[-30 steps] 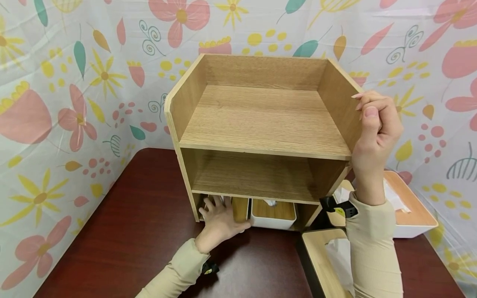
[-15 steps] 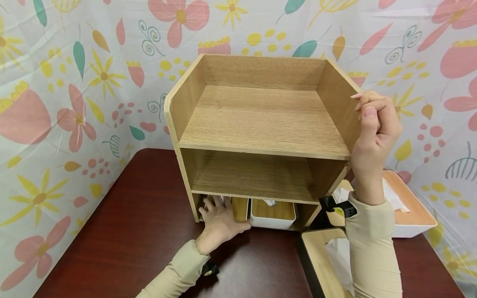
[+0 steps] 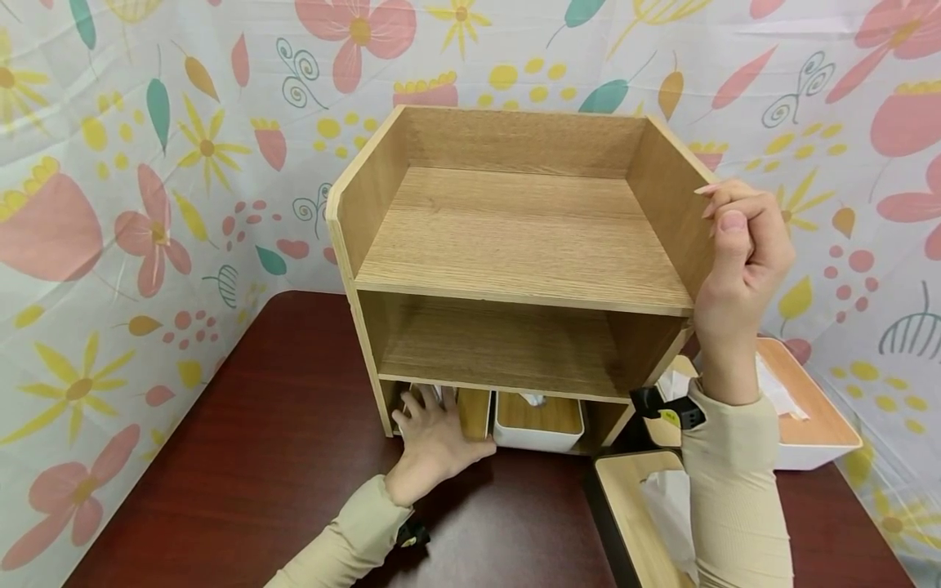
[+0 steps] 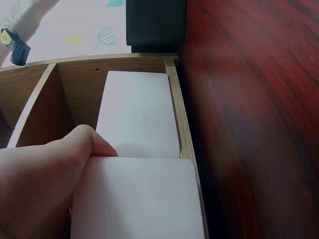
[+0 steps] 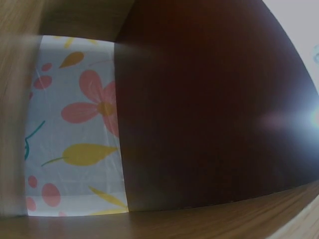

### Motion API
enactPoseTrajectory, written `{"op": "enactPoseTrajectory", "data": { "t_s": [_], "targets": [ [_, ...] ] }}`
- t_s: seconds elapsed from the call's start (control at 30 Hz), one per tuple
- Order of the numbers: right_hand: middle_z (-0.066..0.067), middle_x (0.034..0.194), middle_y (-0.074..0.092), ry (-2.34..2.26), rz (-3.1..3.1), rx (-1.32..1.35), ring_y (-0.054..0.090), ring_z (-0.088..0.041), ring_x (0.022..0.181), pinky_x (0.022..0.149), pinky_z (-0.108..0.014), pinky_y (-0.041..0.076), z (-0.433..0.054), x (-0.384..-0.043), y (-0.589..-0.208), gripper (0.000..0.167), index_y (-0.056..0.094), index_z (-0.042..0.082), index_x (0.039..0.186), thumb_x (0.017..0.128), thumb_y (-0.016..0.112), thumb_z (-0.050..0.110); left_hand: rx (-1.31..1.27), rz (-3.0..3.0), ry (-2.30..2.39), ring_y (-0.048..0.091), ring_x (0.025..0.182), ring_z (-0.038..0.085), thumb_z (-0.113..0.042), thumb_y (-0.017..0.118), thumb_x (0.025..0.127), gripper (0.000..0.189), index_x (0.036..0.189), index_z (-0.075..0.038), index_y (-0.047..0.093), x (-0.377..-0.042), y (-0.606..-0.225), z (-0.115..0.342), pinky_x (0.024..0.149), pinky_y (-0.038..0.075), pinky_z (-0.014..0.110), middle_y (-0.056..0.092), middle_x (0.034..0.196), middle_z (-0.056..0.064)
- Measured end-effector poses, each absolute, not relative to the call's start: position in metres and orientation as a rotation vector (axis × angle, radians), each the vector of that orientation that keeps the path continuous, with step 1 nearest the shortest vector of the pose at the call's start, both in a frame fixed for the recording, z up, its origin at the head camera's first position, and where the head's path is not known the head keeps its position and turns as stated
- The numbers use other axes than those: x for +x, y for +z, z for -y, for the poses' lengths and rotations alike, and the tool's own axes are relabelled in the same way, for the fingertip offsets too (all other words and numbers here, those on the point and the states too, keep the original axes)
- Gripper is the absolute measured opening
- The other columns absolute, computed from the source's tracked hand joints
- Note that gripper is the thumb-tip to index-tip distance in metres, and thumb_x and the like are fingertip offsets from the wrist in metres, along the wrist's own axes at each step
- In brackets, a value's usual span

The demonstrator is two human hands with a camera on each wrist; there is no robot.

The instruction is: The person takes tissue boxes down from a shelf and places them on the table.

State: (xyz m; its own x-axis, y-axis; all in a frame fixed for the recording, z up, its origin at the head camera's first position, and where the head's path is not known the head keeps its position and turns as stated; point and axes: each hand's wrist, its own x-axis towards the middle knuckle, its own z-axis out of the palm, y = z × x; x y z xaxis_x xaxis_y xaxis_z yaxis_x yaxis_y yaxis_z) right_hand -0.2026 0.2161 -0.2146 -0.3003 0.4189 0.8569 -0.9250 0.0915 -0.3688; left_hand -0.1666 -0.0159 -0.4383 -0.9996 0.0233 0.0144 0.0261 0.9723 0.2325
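In the head view a wooden desk shelf (image 3: 515, 212) stands with its compartments facing front. My left hand (image 3: 434, 437) reaches into its bottom compartment. Spread fingers lie over a tissue box (image 3: 474, 412), with the thumb at its right front corner. In the left wrist view that thumb bends at the edge of the box's white face (image 4: 139, 199), beside a second white face (image 4: 139, 114). The second tissue box (image 3: 540, 437), white with a wooden lid, sits to its right. My right hand (image 3: 746, 237) holds the shelf's right side panel near its upper front edge, fingers curled.
On the right stand a black tissue box with a wooden lid (image 3: 621, 490) and a white one with an orange-toned lid (image 3: 831, 400). Another wooden-lidded box (image 3: 662, 433) is partly behind the right arm. Floral curtains (image 3: 220, 147) hang behind the dark red table (image 3: 243, 457).
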Motion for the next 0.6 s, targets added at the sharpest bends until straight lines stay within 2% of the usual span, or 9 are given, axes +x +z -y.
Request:
{"op": "enactPoseTrajectory", "data": {
  "t_s": [0.6],
  "targets": [
    [-0.002, 0.073, 0.051, 1.478, 1.237, 0.586, 0.051, -0.02, 0.079, 0.092, -0.035, 0.045, -0.2175, -0.2007, -0.2149, 0.024, 0.043, -0.002, 0.063, 0.086, 0.038, -0.005, -0.063, 3.023, -0.377, 0.036, 0.126, 0.058, -0.075, 0.066, 0.058, 0.118, 0.146, -0.002, 0.037, -0.1611, -0.4418, 0.0165, 0.091, 0.035, 0.068, 0.034, 0.143, 0.037]
  ]
}}
